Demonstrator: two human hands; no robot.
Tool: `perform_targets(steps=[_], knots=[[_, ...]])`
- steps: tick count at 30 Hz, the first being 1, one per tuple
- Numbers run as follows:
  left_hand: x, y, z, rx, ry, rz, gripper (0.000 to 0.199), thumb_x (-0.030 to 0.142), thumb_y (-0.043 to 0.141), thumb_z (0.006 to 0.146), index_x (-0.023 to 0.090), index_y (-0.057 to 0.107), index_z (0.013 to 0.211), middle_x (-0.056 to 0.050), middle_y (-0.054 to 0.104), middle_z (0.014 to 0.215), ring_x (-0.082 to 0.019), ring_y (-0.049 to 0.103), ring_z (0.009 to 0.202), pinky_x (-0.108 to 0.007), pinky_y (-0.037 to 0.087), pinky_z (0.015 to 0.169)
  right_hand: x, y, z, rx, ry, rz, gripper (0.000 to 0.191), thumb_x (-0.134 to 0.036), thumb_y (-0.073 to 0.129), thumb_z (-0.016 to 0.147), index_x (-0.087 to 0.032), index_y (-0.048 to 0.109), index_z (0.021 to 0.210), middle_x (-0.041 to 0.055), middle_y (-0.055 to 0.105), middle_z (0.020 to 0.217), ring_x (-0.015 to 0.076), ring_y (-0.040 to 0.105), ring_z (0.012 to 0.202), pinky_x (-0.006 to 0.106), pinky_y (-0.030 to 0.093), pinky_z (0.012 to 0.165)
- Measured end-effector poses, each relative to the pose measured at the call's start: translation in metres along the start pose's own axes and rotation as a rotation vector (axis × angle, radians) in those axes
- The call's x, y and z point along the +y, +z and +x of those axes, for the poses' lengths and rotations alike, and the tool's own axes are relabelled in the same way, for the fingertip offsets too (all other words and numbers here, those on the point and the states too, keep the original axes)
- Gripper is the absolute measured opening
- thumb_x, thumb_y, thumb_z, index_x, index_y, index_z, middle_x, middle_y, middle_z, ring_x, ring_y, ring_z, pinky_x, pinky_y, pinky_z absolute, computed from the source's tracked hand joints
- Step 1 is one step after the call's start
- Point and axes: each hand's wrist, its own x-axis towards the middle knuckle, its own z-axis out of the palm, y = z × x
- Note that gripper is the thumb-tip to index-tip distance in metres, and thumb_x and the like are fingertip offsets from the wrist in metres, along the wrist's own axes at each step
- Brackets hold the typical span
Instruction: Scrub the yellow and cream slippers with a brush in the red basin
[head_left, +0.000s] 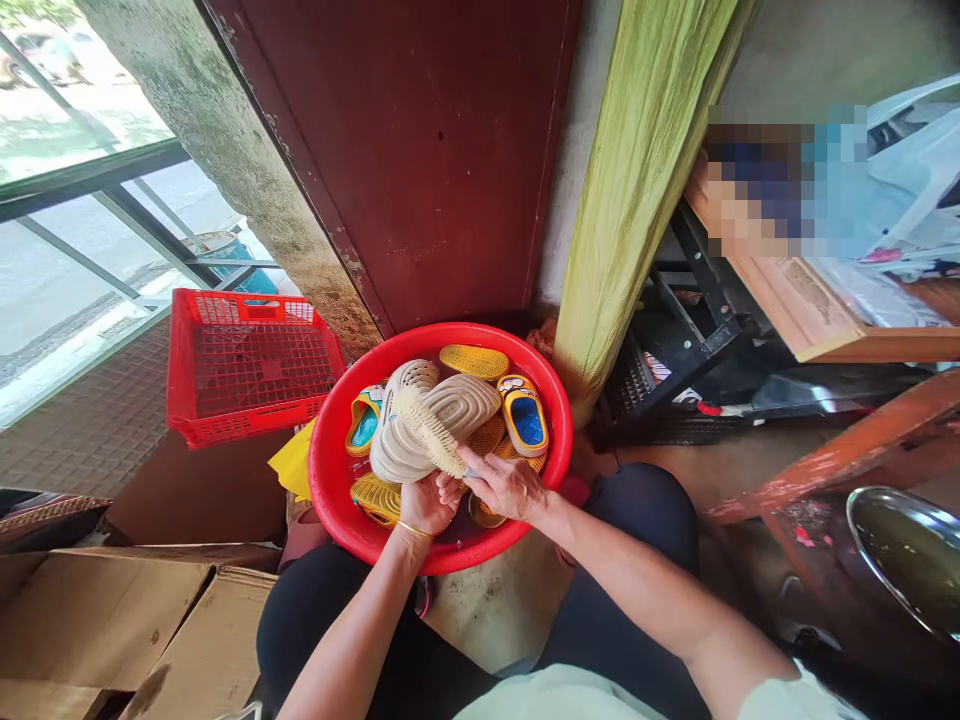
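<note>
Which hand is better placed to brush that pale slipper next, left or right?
Probably the right hand: it seems to hold the bristled brush against the pale slipper, while the left hand seems busy gripping that slipper over the red basin.

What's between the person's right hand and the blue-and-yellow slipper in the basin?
In the head view, a ridged orange-yellow slipper sole lies between the right hand and the blue-and-yellow slipper, inside the red basin.

Reach past the round red plastic basin [322, 470] is obstructed far by a dark red metal door [397, 150] and green-wrapped post [630, 200], and left by a red plastic crate [255, 425]; passage remains over the concrete floor [495, 610] near right.
</note>
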Motion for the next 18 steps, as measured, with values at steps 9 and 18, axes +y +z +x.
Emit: perform_targets(steps=[9,18], knots=[[0.003,0.001,-0.001,0.084,-0.066,0.130,0.024,0.018,0.040,0.094,0.013,0.061,0.084,0.002,0.045,0.057,-0.007,0.042,0.042,-0.014,0.036,0.036,0.063,-0.016,0.023,-0.065,0.469,-0.068,0.062,-0.039,0.028,0.106,-0.019,0.019,0.164,0.0147,0.076,0.109,0.0268,0.073,0.094,0.038,0.054,0.084],[0.023,-0.023,-0.006,0.413,0.458,0.520,0.026,0.033,0.062,0.089,0.026,0.066,0.114,-0.005,0.075,0.095,-0.018,0.072,0.081,-0.024,0.057,0.064,0.052,-0.012,0.019,-0.105,0.441,-0.075,0.066,-0.039,0.032,0.105,-0.021,0.011,0.165,0.0122,0.076,0.111,0.0256,0.073,0.097,0.035,0.055,0.083]])
